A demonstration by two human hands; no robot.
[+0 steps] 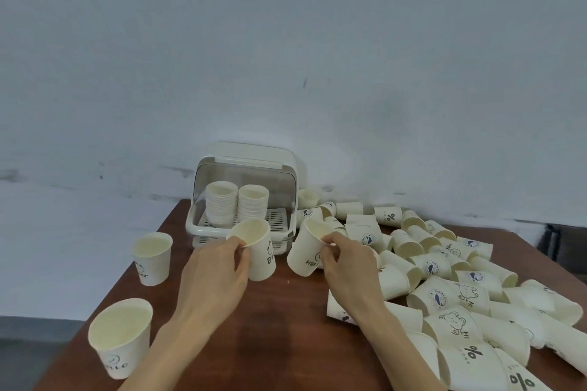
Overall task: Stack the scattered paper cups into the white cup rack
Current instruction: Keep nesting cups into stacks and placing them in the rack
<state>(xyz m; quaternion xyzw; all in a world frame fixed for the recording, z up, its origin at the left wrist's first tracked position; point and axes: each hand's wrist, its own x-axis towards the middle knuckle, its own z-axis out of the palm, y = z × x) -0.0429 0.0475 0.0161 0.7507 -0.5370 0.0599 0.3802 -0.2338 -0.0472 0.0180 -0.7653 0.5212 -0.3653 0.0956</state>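
Fingers of our left hand (219, 267) pinch the rim of a bear-print cup (259, 252); our right hand (344, 259) pinches a tilted HELLO cup (306, 249), perhaps just off the table (279, 327). Both are near the white rack (241, 200), which holds two stacks (236, 205).

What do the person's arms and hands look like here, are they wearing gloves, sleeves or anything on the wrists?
Both are bare: the left hand and right hand show no gloves, rings or watch, and both forearms are uncovered down to the frame's edge, with no sleeve in view.
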